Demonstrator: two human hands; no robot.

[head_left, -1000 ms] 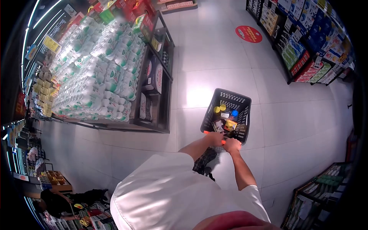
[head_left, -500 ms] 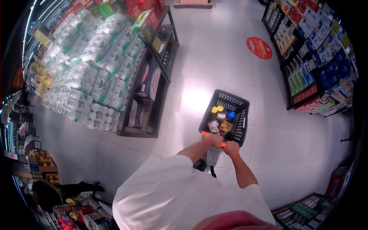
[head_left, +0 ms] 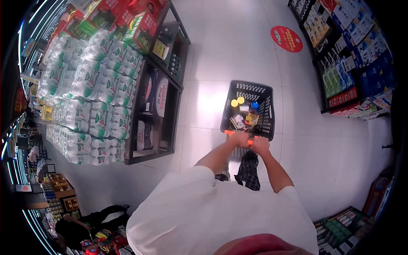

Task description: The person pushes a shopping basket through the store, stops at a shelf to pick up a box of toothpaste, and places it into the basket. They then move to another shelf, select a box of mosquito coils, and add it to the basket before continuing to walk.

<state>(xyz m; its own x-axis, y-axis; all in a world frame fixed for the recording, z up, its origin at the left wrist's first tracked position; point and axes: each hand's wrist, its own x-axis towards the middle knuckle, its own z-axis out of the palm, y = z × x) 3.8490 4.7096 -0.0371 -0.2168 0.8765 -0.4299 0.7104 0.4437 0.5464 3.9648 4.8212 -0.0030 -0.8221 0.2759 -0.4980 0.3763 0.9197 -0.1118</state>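
Observation:
A dark perforated shopping basket (head_left: 267, 111) stands out in front of my body. Across its near side runs an orange handle (head_left: 250, 142). My left hand (head_left: 239, 139) is wrapped round the handle's left part, and my right hand (head_left: 260, 145) grips it just to the right. Inside the basket lie two yellow-capped items (head_left: 234, 103), a blue-capped item (head_left: 255, 105), a yellow and red package (head_left: 251, 118) and a pale printed package (head_left: 238, 122).
Stacked packs of bottled water (head_left: 100, 119) and a dark shelf unit (head_left: 174, 80) rise on the left. Stocked shelves (head_left: 340, 72) line the right. A red floor sticker (head_left: 286, 39) lies ahead. Another person (head_left: 74, 229) in dark clothes is at the lower left.
The basket and both hands sit slightly higher in the view. The water packs and shelf unit have shifted left and look nearer. My dark-clothed leg now shows below the basket.

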